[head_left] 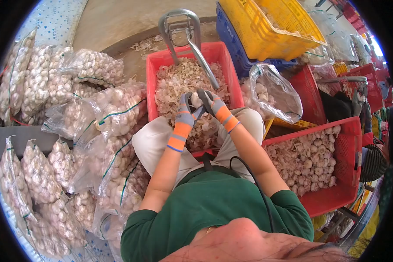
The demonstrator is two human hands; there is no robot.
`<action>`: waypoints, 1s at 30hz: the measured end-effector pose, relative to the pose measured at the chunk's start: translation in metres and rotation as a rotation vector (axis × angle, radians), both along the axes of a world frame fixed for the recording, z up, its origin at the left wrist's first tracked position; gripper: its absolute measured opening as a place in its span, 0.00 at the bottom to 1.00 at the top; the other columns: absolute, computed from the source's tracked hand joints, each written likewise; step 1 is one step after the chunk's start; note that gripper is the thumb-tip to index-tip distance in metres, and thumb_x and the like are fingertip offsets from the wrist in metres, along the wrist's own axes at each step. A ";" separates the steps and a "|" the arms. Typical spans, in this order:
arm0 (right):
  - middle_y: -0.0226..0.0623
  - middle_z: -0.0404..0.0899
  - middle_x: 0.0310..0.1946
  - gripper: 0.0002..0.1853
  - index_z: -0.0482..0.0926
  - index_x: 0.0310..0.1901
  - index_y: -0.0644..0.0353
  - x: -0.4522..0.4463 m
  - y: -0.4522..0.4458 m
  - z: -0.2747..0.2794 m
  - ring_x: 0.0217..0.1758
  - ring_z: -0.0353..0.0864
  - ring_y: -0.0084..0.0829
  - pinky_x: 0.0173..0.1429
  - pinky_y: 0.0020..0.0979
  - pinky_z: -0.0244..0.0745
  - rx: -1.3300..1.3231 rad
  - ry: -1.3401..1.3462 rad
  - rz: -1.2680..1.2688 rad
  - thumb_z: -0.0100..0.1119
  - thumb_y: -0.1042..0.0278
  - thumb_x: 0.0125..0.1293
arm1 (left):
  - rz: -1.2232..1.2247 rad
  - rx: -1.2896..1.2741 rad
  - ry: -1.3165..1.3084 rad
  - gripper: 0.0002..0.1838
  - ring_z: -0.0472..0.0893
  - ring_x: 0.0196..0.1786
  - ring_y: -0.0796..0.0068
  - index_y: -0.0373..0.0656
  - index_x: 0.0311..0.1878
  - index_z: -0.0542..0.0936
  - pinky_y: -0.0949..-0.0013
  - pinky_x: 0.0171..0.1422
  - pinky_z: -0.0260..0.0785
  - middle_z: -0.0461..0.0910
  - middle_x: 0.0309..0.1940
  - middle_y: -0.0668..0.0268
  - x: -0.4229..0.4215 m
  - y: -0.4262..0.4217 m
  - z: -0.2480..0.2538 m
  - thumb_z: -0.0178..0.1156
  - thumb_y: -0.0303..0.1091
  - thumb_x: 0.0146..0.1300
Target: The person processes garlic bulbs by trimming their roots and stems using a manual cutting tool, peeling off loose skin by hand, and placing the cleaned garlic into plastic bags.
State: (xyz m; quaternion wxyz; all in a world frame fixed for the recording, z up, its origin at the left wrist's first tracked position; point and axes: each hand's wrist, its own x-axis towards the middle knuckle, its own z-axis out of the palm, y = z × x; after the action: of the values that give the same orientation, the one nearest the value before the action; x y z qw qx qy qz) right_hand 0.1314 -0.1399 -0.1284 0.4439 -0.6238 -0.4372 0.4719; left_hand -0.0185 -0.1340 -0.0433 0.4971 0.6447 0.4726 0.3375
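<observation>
A whitish garlic bulb (197,100) sits between my two gloved hands, above the red crate (151,83) of loose skins between my knees. My left hand (187,112), in a grey and orange glove, has its fingers closed around the bulb's left side. From the right, my right hand (214,105) in a matching glove closes on the same bulb; its fingertips are partly hidden. Just beyond my hands, a bent metal tube frame (195,26) stands at the crate's far end, and its long lever (205,65) slants down close to my right hand.
To my right, a red crate (356,144) holds garlic bulbs and skins. Bags of garlic (118,102) crowd my left side. Ahead right, a yellow crate (266,37) rests on a blue crate (233,48), near an open plastic bag (288,94) with bulbs. A person's striped sleeve (373,162) shows far right.
</observation>
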 end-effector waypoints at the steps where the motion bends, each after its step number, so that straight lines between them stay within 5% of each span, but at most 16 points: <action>1: 0.44 0.80 0.43 0.28 0.77 0.50 0.56 0.000 -0.006 0.035 0.47 0.78 0.38 0.53 0.32 0.69 -0.052 0.003 0.025 0.48 0.39 0.62 | 0.018 0.216 0.232 0.33 0.73 0.52 0.61 0.40 0.55 0.65 0.63 0.54 0.71 0.67 0.50 0.53 0.000 -0.001 -0.001 0.71 0.32 0.46; 4: 0.43 0.81 0.40 0.28 0.78 0.48 0.57 -0.003 -0.008 0.067 0.44 0.79 0.39 0.52 0.32 0.70 -0.134 0.058 0.018 0.48 0.39 0.62 | -0.015 0.300 0.139 0.37 0.71 0.52 0.56 0.40 0.57 0.66 0.63 0.57 0.67 0.67 0.50 0.52 0.000 -0.002 0.013 0.73 0.34 0.43; 7: 0.42 0.80 0.38 0.28 0.78 0.48 0.58 -0.004 -0.010 0.051 0.41 0.79 0.35 0.50 0.30 0.71 0.059 -0.229 -0.031 0.48 0.40 0.63 | -0.085 0.318 0.189 0.38 0.71 0.53 0.57 0.41 0.59 0.65 0.63 0.59 0.67 0.67 0.51 0.54 -0.003 -0.002 0.028 0.72 0.33 0.43; 10: 0.43 0.81 0.39 0.27 0.77 0.49 0.60 -0.001 0.006 -0.004 0.43 0.80 0.38 0.50 0.33 0.71 0.134 0.560 -0.286 0.48 0.42 0.64 | -0.139 0.232 -0.034 0.39 0.71 0.54 0.61 0.41 0.61 0.64 0.65 0.59 0.67 0.68 0.53 0.57 -0.005 0.001 0.009 0.71 0.32 0.44; 14: 0.46 0.79 0.44 0.25 0.75 0.51 0.61 -0.001 -0.012 0.053 0.48 0.78 0.43 0.52 0.38 0.70 0.080 -0.067 -0.058 0.50 0.47 0.64 | -0.249 0.142 -0.417 0.37 0.72 0.54 0.67 0.43 0.62 0.63 0.67 0.58 0.69 0.69 0.54 0.62 -0.011 0.013 -0.023 0.69 0.30 0.48; 16: 0.47 0.77 0.47 0.24 0.75 0.52 0.61 -0.003 -0.019 0.081 0.50 0.76 0.45 0.53 0.40 0.69 -0.093 -0.503 0.063 0.52 0.50 0.63 | -0.193 -0.195 -0.688 0.34 0.73 0.53 0.71 0.43 0.61 0.63 0.67 0.56 0.70 0.69 0.54 0.63 -0.011 0.004 -0.005 0.68 0.30 0.51; 18: 0.48 0.76 0.48 0.22 0.75 0.50 0.59 -0.003 -0.018 0.062 0.49 0.76 0.46 0.52 0.40 0.70 -0.116 -0.606 0.092 0.53 0.51 0.62 | -0.104 -0.430 -0.887 0.27 0.74 0.50 0.76 0.44 0.59 0.65 0.66 0.55 0.71 0.71 0.51 0.66 -0.014 -0.016 0.044 0.64 0.34 0.57; 23: 0.45 0.78 0.42 0.17 0.72 0.53 0.56 0.001 -0.007 0.058 0.45 0.78 0.43 0.46 0.38 0.72 0.229 -0.325 -0.034 0.50 0.62 0.64 | -0.122 -0.790 -1.058 0.24 0.77 0.37 0.78 0.49 0.55 0.70 0.68 0.48 0.71 0.76 0.43 0.71 -0.022 -0.005 0.027 0.53 0.55 0.63; 26: 0.42 0.76 0.37 0.19 0.70 0.56 0.56 0.000 -0.016 0.102 0.37 0.76 0.39 0.44 0.34 0.71 0.041 0.178 0.010 0.51 0.65 0.63 | -0.174 -0.823 -1.104 0.25 0.76 0.36 0.78 0.50 0.54 0.70 0.69 0.46 0.70 0.75 0.43 0.70 -0.015 -0.003 0.020 0.51 0.57 0.63; 28: 0.43 0.73 0.37 0.27 0.68 0.60 0.53 -0.007 -0.025 0.120 0.37 0.74 0.39 0.44 0.35 0.71 0.510 -0.259 0.029 0.59 0.60 0.58 | -0.143 -0.815 -1.130 0.27 0.75 0.35 0.78 0.48 0.54 0.69 0.69 0.45 0.69 0.75 0.43 0.70 -0.007 -0.005 0.016 0.50 0.59 0.62; 30: 0.43 0.70 0.39 0.35 0.67 0.61 0.56 -0.008 -0.026 0.119 0.39 0.72 0.34 0.44 0.32 0.69 0.520 -0.462 0.064 0.63 0.50 0.54 | -0.170 -0.778 -1.076 0.29 0.75 0.37 0.77 0.46 0.56 0.68 0.68 0.47 0.68 0.75 0.43 0.69 -0.004 -0.004 0.002 0.49 0.60 0.62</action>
State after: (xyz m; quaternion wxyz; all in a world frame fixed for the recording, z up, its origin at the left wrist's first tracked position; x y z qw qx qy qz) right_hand 0.1234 -0.1657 -0.0093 0.4623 -0.5664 -0.6508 0.2049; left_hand -0.0230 -0.1378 -0.0412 0.8845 0.1953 0.1935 0.3769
